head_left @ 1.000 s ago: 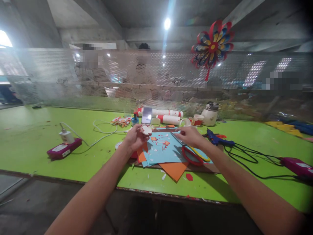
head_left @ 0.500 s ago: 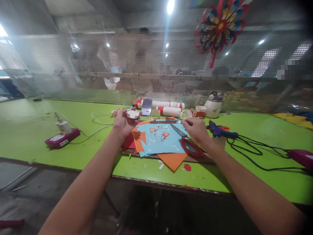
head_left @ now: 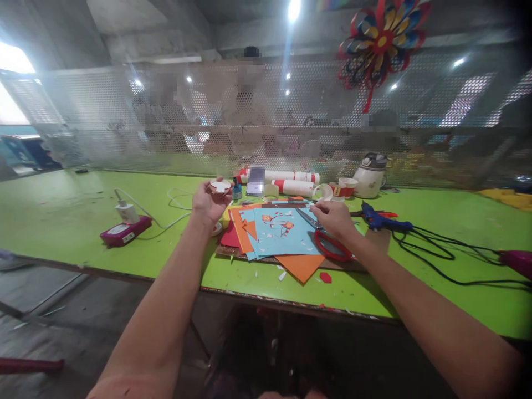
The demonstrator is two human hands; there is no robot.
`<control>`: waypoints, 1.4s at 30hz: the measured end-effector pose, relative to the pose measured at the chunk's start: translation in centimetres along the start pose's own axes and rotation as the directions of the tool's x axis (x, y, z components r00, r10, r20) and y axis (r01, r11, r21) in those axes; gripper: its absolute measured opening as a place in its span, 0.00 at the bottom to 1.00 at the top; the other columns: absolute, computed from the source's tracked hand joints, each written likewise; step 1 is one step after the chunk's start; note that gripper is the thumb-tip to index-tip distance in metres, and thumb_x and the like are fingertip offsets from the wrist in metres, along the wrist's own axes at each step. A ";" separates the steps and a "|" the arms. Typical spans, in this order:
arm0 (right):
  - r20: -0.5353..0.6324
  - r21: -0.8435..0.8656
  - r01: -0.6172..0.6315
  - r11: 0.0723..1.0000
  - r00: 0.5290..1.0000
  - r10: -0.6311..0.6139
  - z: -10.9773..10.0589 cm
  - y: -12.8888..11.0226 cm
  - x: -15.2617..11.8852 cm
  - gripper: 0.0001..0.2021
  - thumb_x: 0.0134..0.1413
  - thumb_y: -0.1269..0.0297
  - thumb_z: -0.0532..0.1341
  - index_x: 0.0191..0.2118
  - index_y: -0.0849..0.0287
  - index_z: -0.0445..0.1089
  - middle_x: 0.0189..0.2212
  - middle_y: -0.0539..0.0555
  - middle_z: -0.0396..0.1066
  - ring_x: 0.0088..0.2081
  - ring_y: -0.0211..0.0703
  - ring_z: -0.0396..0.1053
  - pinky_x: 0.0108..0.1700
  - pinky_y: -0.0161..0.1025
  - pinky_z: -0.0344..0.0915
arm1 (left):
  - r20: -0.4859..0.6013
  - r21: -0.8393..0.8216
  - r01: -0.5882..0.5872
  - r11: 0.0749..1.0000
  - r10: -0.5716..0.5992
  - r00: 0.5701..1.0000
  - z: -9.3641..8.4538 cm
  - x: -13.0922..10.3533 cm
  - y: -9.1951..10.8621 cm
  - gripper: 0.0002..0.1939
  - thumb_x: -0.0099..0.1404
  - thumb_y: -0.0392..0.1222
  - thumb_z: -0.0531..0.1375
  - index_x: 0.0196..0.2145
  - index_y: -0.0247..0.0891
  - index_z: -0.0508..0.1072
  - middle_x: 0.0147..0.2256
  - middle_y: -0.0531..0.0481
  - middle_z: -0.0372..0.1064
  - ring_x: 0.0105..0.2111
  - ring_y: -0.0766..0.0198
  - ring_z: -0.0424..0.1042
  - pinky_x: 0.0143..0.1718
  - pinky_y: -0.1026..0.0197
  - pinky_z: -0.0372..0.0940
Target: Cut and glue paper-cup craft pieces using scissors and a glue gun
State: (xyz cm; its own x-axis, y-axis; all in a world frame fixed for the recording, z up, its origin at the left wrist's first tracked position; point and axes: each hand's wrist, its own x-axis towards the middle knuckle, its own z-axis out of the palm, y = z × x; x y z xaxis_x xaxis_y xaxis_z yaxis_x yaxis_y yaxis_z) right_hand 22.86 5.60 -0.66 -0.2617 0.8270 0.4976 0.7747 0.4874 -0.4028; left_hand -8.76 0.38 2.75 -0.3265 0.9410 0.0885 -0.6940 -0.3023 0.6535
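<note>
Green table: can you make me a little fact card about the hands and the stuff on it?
Left hand: holding a small round white piece with a reddish rim
Right hand: fingers bunched beside the scissors; whether they hold anything is unclear
Paper: light blue sheets, an orange sheet poking out beneath
Far right: blue glue gun
Far left: purple power strip
Back: phone, white jug

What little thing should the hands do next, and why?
Perhaps bring the right hand over to the round white piece. The left hand already holds that piece, while the right one is bent close by the scissors, apart from it. Whether the right holds something small is too unclear to tell.
</note>
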 end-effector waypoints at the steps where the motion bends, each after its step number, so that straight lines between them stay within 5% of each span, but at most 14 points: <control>1: 0.007 -0.007 -0.006 1.000 1.000 0.006 0.1 0.0 0.0 0.12 0.62 0.60 0.59 0.46 0.62 0.70 0.43 0.54 0.72 0.39 0.43 0.72 0.40 0.44 0.71 | 0.000 0.001 -0.003 1.000 0.003 1.000 0.0 0.0 0.1 0.14 0.62 0.39 0.47 0.36 0.34 0.71 0.28 0.41 0.72 0.24 0.61 0.71 0.20 0.67 0.61; 11: 0.020 -0.035 0.008 0.999 1.000 -0.007 -0.1 0.7 0.3 0.11 0.62 0.60 0.59 0.42 0.62 0.71 0.39 0.52 0.73 0.37 0.42 0.72 0.39 0.42 0.71 | 0.000 0.007 -0.048 0.999 0.048 0.999 -0.1 0.0 1.3 0.16 0.64 0.42 0.46 0.29 0.32 0.70 0.28 0.38 0.72 0.23 0.63 0.70 0.19 0.68 0.61; 24: 0.073 -0.076 0.000 0.997 0.997 0.005 -0.5 0.3 0.3 0.11 0.62 0.60 0.59 0.43 0.62 0.71 0.40 0.52 0.73 0.37 0.42 0.72 0.39 0.42 0.71 | -0.224 0.009 -0.133 0.991 0.131 0.966 -0.4 0.2 1.0 0.13 0.66 0.48 0.50 0.28 0.39 0.64 0.25 0.44 0.70 0.24 0.64 0.70 0.20 0.68 0.62; 42: 0.198 -0.092 0.035 0.995 0.980 -0.016 -0.4 -0.3 0.0 0.12 0.62 0.60 0.59 0.47 0.61 0.70 0.44 0.54 0.72 0.40 0.43 0.72 0.42 0.45 0.71 | -0.037 0.126 -0.007 0.992 0.011 0.999 0.4 0.0 -0.5 0.19 0.68 0.48 0.48 0.28 0.34 0.69 0.24 0.40 0.73 0.20 0.63 0.71 0.17 0.66 0.62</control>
State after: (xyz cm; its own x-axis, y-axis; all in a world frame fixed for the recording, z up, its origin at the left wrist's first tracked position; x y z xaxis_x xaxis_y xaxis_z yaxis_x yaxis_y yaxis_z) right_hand 22.86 5.37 -0.22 -0.3829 0.8582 0.3419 0.8147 0.4882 -0.3130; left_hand -8.11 0.59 2.69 -0.3583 0.9312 0.0677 -0.6056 -0.2870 0.7422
